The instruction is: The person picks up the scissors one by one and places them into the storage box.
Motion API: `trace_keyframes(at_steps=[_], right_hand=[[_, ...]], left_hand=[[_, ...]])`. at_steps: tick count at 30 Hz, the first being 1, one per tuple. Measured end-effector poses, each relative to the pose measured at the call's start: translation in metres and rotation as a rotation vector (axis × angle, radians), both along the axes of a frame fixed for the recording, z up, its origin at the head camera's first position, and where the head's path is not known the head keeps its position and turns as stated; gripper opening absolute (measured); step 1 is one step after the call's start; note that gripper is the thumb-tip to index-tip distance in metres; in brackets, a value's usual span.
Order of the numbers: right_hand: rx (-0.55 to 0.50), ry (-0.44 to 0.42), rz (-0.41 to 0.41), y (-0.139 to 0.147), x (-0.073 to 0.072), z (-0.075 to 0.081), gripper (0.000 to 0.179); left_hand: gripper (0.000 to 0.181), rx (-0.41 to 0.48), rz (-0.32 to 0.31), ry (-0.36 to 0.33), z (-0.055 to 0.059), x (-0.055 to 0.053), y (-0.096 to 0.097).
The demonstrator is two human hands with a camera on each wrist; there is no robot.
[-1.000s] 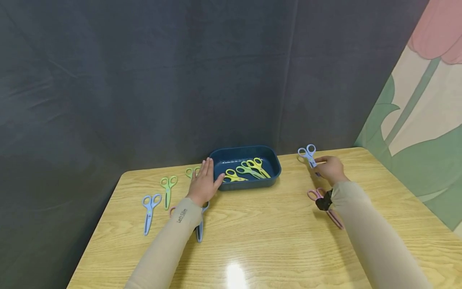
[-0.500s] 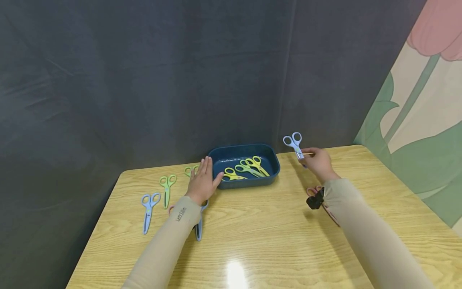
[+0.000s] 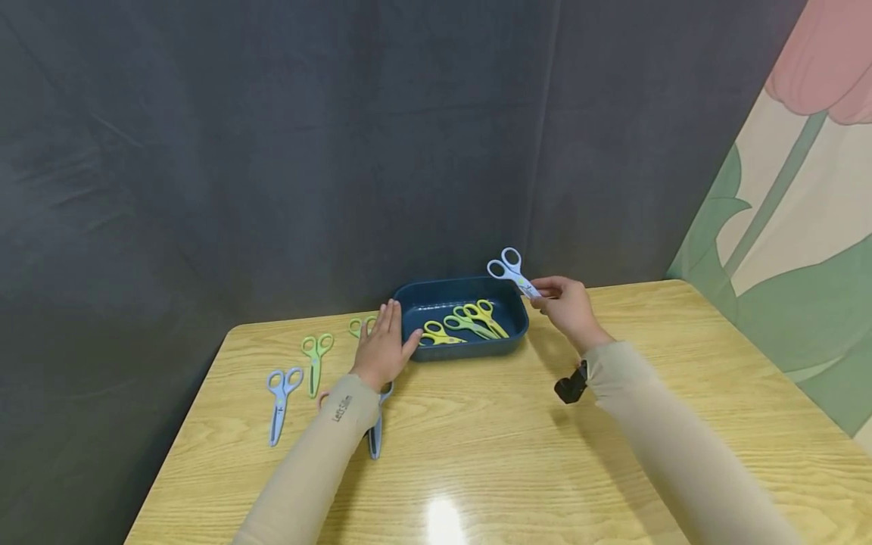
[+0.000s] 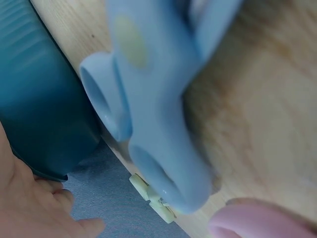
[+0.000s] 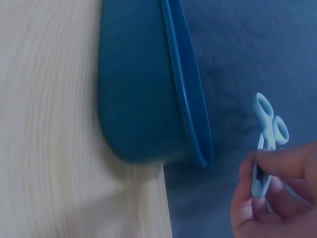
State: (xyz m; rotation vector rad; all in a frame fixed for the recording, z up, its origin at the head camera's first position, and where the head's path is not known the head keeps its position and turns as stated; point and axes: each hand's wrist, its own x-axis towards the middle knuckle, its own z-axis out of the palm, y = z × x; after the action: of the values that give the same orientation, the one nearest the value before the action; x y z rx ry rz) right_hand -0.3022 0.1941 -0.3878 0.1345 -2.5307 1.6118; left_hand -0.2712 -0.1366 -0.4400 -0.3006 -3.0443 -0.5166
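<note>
My right hand [image 3: 571,310] pinches a pair of light blue scissors [image 3: 512,275] by the blades, handle loops pointing up and to the left. These scissors [image 5: 270,129] are raised beside the bin's right end in the right wrist view. The dark blue bin [image 3: 477,348] stands at the table's back edge. Inside it lie two yellow pairs of scissors [image 3: 441,334] and a green pair [image 3: 468,324]. Against the bin's left end rests my left hand [image 3: 383,350], fingers straight and thumb at the front rim.
Left of the bin lie blue scissors [image 3: 279,406], green scissors [image 3: 316,365] and another green pair [image 3: 358,326]. Below my left wrist are more blue scissors [image 4: 158,99] and partly hidden pink scissors [image 4: 257,223]. A dark curtain [image 3: 306,151] hangs behind the table.
My right hand has lifted the blue scissors and carried them left to the bin's right end. The pink scissors on the right are now hidden by that arm. My left hand stays put.
</note>
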Motion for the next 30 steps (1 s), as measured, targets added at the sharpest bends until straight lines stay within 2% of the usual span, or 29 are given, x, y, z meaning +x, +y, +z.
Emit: trace_keyframes(at_steps=[3,8,11,18,30], right_hand=[[-0.067,-0.017,0.044,-0.011,-0.001,0.0,0.03],[-0.176,-0.098,0.137,-0.028,-0.002,0.0,0.029],[-0.157,-0.125,0.163,-0.038,-0.002,0.0,0.029],[-0.125,-0.124,0.154,-0.057,-0.003,-0.002,0.027],[-0.125,-0.143,0.149,-0.081,-0.002,-0.016,0.026]], left_hand=[[0.081,0.002,0.003,0.004,0.0,0.0,0.0],[0.081,0.008,0.005,0.007,0.0,-0.001,-0.001],[0.081,0.004,0.01,0.0,0.0,-0.001,-0.001],[0.079,0.011,0.013,0.003,0.0,-0.002,0.0],[0.079,0.016,0.001,0.032,0.0,0.0,0.002]])
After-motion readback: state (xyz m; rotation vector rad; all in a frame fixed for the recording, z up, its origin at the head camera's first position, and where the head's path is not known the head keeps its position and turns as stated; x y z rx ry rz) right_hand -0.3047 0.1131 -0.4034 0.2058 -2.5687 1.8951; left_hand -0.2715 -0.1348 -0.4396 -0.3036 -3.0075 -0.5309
